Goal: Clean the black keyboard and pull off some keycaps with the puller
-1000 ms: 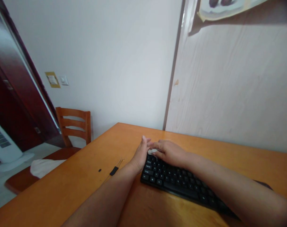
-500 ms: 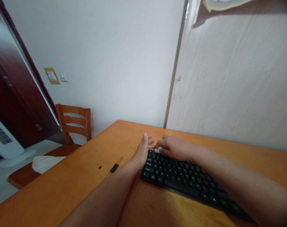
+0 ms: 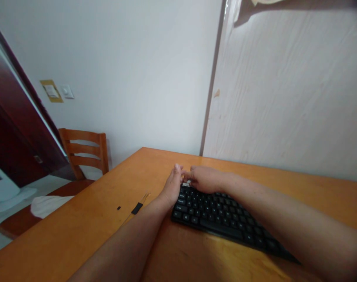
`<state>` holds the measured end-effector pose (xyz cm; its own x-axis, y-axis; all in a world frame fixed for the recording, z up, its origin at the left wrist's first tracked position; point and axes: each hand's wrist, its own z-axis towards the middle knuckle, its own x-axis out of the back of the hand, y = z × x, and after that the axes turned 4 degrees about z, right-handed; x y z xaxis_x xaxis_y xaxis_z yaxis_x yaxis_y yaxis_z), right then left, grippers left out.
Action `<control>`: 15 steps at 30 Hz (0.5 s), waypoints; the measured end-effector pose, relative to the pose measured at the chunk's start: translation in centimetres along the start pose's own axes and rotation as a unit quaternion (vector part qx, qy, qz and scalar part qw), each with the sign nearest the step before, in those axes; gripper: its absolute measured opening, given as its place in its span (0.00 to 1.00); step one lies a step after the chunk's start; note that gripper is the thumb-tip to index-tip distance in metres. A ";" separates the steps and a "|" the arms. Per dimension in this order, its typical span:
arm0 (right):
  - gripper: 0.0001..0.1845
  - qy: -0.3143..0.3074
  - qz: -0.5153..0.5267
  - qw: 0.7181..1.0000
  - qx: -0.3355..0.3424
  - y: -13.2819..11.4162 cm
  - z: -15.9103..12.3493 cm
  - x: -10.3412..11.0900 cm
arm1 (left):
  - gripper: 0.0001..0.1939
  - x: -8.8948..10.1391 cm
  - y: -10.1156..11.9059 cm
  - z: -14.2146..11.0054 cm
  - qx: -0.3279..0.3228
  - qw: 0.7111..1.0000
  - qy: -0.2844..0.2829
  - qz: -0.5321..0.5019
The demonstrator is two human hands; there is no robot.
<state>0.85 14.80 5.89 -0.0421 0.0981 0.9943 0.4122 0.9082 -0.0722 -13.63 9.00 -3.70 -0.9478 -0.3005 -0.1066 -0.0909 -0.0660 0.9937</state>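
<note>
I've got an orange wooden table [image 3: 78,239] with a black keyboard [image 3: 222,221] on it. The left hand [image 3: 173,187] sits open at the keyboard's far left corner. The right hand [image 3: 206,179] curls at a small white scrap [image 3: 186,183] there, grip unclear. A small black tag [image 3: 136,208] lies left of the left forearm.

Matt black plastic keyboard [image 3: 225,223], glossy varnished wooden worktop [image 3: 78,239], and a tiny white scrap [image 3: 186,183], perhaps paper.
</note>
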 end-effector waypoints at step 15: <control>0.17 -0.025 0.005 0.999 -0.023 2.3 -3.8 0.4 | 0.42 -0.3 1.3 -0.9 -0.027 0.989 -0.001 0.148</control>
<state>5.24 15.41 6.45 -0.0833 0.1291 0.9881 0.4545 0.8874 -0.0776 -13.17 8.16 -2.37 -0.9314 -0.3118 0.1878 0.2062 -0.0268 0.9781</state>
